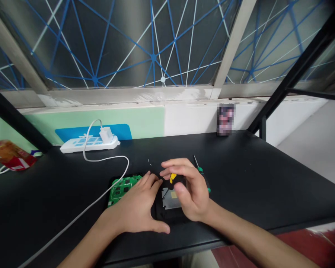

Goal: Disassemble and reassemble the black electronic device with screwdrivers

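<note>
A black device casing [171, 214] with a silver metal plate [171, 201] lies near the table's front edge. My left hand [138, 203] rests over its left side, fingers stretched out and thumb apart. Between the thumb and fingers of my right hand [194, 190] is a small screwdriver [172, 178] with a yellow and black handle. Its thin shaft slants down toward the plate's left edge; whether the tip touches a screw I cannot tell. A green circuit board [123, 189] in a black shell sits partly under my left hand.
Another screwdriver [200, 170], green and black, lies beyond my right hand. Tiny screws [149, 162] lie on the black table [257, 178]. A white cable [100, 196] runs from a power strip [91, 143] across the board. A phone-like object [225, 120] leans on the wall; a red packet [12, 154] stands left.
</note>
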Tool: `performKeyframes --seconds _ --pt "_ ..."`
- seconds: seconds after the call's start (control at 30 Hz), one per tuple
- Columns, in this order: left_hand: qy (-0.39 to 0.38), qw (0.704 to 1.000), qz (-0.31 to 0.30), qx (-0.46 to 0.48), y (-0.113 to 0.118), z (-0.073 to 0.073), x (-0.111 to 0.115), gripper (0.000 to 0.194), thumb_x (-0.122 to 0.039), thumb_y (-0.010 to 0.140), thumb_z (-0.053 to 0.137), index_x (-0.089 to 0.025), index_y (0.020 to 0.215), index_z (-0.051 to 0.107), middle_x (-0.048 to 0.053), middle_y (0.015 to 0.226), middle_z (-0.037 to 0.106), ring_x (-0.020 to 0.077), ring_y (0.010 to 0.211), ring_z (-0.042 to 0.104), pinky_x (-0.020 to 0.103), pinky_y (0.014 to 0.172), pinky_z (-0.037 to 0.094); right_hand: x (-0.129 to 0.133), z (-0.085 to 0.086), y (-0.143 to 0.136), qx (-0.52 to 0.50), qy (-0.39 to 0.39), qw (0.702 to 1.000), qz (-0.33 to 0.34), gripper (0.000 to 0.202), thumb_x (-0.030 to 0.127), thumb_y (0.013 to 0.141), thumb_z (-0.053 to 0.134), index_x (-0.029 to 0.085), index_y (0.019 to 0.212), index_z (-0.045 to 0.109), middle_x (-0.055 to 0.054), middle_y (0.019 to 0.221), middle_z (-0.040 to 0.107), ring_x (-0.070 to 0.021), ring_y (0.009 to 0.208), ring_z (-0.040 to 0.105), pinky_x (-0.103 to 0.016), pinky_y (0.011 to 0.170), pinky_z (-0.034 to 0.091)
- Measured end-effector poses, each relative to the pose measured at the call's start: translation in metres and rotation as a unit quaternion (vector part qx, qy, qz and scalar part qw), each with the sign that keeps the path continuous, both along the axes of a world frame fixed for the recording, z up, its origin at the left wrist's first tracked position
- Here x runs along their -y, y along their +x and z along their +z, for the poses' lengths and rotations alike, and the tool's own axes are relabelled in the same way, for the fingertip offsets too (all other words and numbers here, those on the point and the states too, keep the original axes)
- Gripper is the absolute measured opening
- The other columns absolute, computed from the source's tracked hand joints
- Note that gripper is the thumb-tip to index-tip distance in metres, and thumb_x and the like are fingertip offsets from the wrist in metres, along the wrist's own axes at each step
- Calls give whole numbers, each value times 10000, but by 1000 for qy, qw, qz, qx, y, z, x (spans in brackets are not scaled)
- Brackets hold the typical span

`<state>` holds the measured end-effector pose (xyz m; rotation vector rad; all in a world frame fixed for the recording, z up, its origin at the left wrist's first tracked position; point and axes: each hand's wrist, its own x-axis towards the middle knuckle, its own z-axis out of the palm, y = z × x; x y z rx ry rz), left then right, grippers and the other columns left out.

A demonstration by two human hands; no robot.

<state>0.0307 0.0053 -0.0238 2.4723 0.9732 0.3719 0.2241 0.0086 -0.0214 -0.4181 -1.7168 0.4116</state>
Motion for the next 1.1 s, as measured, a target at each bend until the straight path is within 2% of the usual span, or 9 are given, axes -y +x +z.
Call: performKeyframes --seconds 0.1,0.17,0.27,0.47,0.63,0.77,0.9,1.0,1.1 --pt "1 1000 -2 6 0 1 1 970 -627 674 829 -274 1475 411 130 1426 476 419 1351 434 605 1184 266 -2 4 -1 10 44 998 -54 294 331 911 680 284 1193 610 -60 1038 601 -192 858 672 -368 676 621" --pt "2 1000 -6 11 0 0 1 976 -638 681 823 -264 1479 405 132 1403 490 411 1333 450 604 1186 263 -2 7 -1 19 61 995 -75 336 244 878 727 288 1194 621 -38 968 600 -178 834 660 -339 665 606" --pt "7 1000 -8 5 -1 -1 0 1012 -677 691 798 -240 1494 365 139 1353 520 408 1330 453 607 1195 240 -1 5 0 12 40 998 -55 445 109 909 630 293 1310 567 -55 1033 660 -186 911 681 -362 734 619" --pt "17 1000 3 -24 -1 -2 -1 1038 -694 669 801 -212 1481 372 162 1406 482 420 1359 417 599 1192 256 2 -3 0 -17 -31 999 20 363 196 1018 376 261 1342 528 -107 1235 669 -215 1014 696 -432 790 632" --pt "17 1000 -4 -13 1 0 1 996 -640 666 831 -251 1471 393 138 1423 471 400 1338 446 587 1189 275 -1 4 1 15 33 999 -35 303 368 972 577 280 1262 590 -75 1072 597 -196 867 669 -382 679 609" --pt "10 1000 -3 -11 2 1 1 975 -609 668 842 -244 1461 410 134 1370 504 392 1299 479 586 1183 281 -2 7 1 33 60 994 -82 359 214 895 704 295 1233 615 -32 921 583 -173 804 632 -329 635 578" --pt "12 1000 -1 -13 1 0 0 1012 -676 679 806 -209 1473 385 143 1325 530 401 1315 464 584 1197 244 0 0 0 6 6 1000 -27 483 80 926 587 300 1351 529 -67 1085 663 -194 941 681 -389 767 617" --pt "12 1000 1 -20 0 -2 -1 1035 -686 671 803 -214 1485 373 155 1403 489 417 1367 413 588 1195 246 2 -5 -1 -31 -45 998 39 413 124 998 425 274 1379 479 -111 1244 646 -210 1013 698 -439 809 625" --pt "12 1000 3 -20 -1 -3 -1 1066 -683 664 808 -207 1503 356 162 1430 472 426 1392 380 593 1193 248 2 -5 0 -33 -48 997 58 362 183 1022 383 258 1360 492 -132 1300 608 -222 1034 685 -452 805 627"
